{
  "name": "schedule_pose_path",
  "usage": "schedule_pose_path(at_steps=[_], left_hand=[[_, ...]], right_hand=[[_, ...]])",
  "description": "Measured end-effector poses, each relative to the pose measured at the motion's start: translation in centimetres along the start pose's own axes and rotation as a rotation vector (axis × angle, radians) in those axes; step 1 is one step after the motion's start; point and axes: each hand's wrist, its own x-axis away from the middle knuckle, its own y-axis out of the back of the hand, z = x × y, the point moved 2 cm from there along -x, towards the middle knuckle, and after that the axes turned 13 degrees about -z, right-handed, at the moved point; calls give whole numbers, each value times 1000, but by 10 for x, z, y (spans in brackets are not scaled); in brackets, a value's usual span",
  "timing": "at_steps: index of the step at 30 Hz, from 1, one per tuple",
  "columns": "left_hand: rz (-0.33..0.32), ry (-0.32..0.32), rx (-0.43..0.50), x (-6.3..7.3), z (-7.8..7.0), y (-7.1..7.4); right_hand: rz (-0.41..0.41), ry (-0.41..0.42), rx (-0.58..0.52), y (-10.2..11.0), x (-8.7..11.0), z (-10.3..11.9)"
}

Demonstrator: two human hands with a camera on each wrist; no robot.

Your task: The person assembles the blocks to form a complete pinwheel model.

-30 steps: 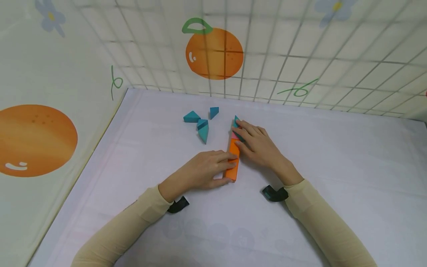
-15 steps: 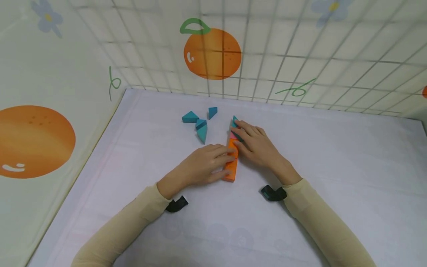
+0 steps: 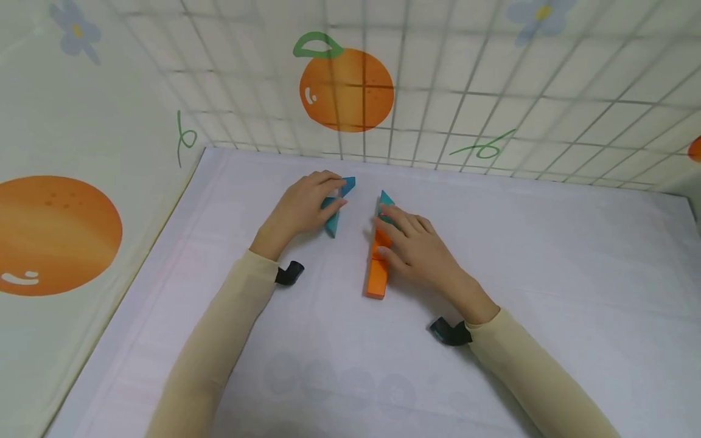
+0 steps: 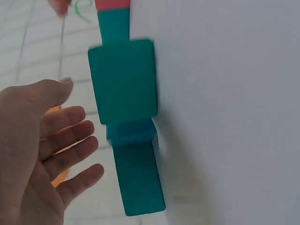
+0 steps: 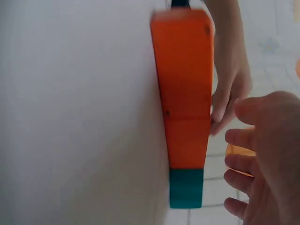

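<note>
My left hand (image 3: pixel 303 204) hovers over a group of teal triangular blocks (image 3: pixel 331 227), its thumb and fingers spread around them. In the left wrist view its fingers (image 4: pixel 79 145) are relaxed beside the teal blocks (image 4: pixel 123 82), with a gap between. A small teal triangle (image 3: pixel 349 184) shows just past the fingertips. My right hand (image 3: pixel 418 243) lies along a row of orange blocks (image 3: pixel 376 280), fingertips right at its upper part. A teal triangle (image 3: pixel 386 198) tops that row; the pink piece below it is mostly covered by the fingers.
A white cloth (image 3: pixel 547 274) covers the table. Behind stands a gridded backdrop (image 3: pixel 438 109) with a printed orange. Black wrist camera mounts (image 3: pixel 450 331) stick out from both sleeves.
My left hand has left the orange blocks and moved up and left to the teal triangles. The right hand stays by the row, its fingers shifted slightly downward.
</note>
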Motion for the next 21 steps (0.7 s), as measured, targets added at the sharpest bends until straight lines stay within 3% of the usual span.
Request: schedule_pose_path(at_steps=[6, 12, 21], left_hand=[[71, 70, 11, -12, 13, -9], [105, 46, 14, -13, 17, -18], [107, 19, 42, -15, 16, -18]], right_hand=[[-16, 57, 46, 5, 13, 21], [-8, 86, 77, 6, 28, 36], [-23, 96, 82, 3, 31, 43]])
